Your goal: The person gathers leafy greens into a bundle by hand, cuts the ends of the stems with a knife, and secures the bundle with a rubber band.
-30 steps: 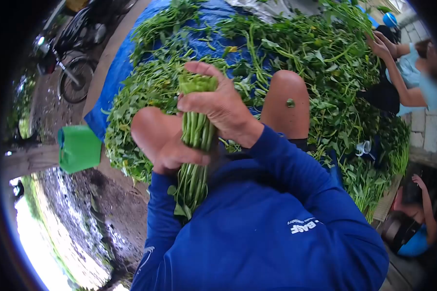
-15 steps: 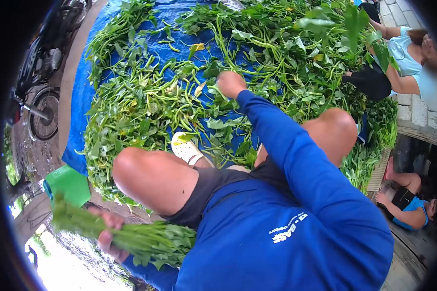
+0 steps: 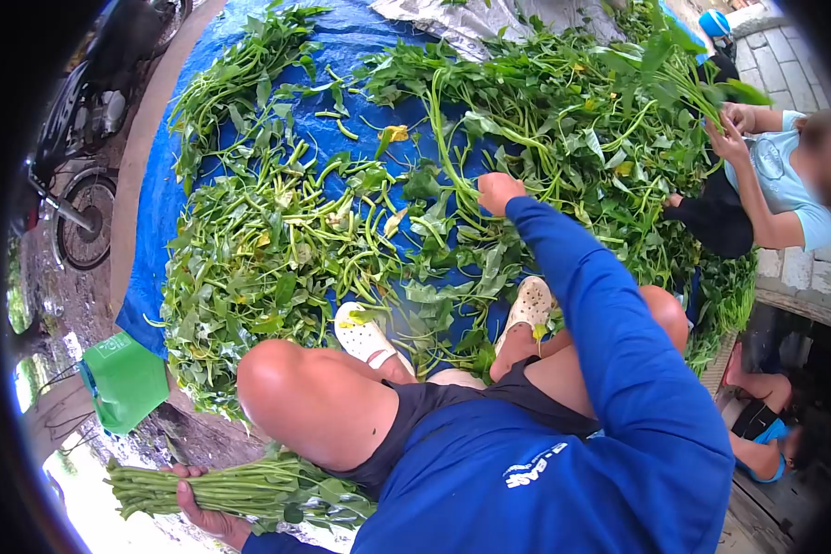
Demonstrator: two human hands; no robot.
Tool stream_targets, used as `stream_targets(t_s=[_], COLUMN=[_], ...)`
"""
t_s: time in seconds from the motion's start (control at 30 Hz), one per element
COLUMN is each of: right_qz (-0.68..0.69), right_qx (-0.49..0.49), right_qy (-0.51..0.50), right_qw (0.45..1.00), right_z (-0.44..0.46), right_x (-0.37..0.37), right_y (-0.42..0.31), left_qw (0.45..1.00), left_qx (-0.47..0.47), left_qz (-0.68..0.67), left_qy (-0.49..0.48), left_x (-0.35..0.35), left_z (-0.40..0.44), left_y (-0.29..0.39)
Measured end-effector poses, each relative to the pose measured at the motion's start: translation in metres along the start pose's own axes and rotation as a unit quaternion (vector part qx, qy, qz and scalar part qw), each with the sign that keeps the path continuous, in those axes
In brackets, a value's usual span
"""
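My left hand (image 3: 203,506) is closed around a thick bundle of leafy green stems (image 3: 222,489), held low beside my left knee. Its cut ends point left and its leaves lie toward my shirt. Over the pile, my right hand (image 3: 500,192) is closed at the lower end of a few long leafy stems (image 3: 448,138) that run up and away from it. Its fingertips are hidden. Around it, loose leafy greens (image 3: 563,175) and short cut stem pieces (image 3: 346,217) lie spread over a blue tarp (image 3: 360,69).
A co-worker (image 3: 776,175) at the right holds leafy stems (image 3: 688,83) in both hands. Another person (image 3: 762,425) sits lower right. A green container (image 3: 125,383) stands left, with a motorcycle (image 3: 83,203) beyond. A pale sack (image 3: 489,23) lies at the far edge.
My right hand has shifted right and slightly nearer to me. The bundle in my left hand has come lower. The co-worker's hands have come together on their stems. The view has tilted a little.
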State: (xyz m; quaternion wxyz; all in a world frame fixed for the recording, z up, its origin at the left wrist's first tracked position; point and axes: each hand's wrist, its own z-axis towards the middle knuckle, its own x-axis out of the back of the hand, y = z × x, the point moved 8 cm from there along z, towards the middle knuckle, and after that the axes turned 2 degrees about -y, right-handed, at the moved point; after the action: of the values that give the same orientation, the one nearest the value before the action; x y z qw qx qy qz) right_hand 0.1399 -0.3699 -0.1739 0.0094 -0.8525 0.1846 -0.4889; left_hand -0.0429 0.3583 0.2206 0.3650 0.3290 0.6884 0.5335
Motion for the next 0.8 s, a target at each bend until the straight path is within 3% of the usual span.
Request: stream_targets(t_s=[0.1, 0.17, 0.3, 0.37, 0.4, 0.53, 0.67, 0.8], right_qz=[0.025, 0.137, 0.231, 0.3, 0.318, 0.363, 0.291, 0.295], right_qx=[0.14, 0.19, 0.13, 0.111, 0.163, 0.257, 0.279, 0.349], right_qy=[-0.056, -0.01, 0.094, 0.068, 0.063, 0.052, 0.102, 0.02], right_qw=[0.988, 0.972, 0.96, 0.945, 0.932, 0.894, 0.909, 0.889], right_z=[0.005, -0.014, -0.087, -0.13, -0.15, -0.232, -0.286, -0.332], right_x=[0.06, 0.141, 0.311, 0.37, 0.392, 0.448, 0.47, 0.466], right_y=[-0.003, -0.017, -0.05, -0.061, -0.069, -0.121, -0.167, -0.224], left_qw=[1.0, 0.997, 0.991, 0.99, 0.992, 0.976, 0.962, 0.926], left_qx=[-0.015, -0.03, -0.033, -0.039, -0.049, -0.123, -0.171, -0.192], left_qz=[-0.019, -0.06, -0.067, -0.049, -0.038, -0.01, 0.042, 0.111], left_qy=[-0.01, -0.032, -0.11, -0.13, -0.106, -0.177, -0.206, -0.305], left_x=[-0.028, -0.055, -0.061, -0.076, -0.09, -0.129, -0.166, -0.216], left_z=[0.0, -0.004, 0.004, 0.004, -0.003, -0.001, -0.015, -0.042], left_y=[0.0, -0.001, -0.005, 0.001, 0.008, 0.029, 0.062, 0.101])
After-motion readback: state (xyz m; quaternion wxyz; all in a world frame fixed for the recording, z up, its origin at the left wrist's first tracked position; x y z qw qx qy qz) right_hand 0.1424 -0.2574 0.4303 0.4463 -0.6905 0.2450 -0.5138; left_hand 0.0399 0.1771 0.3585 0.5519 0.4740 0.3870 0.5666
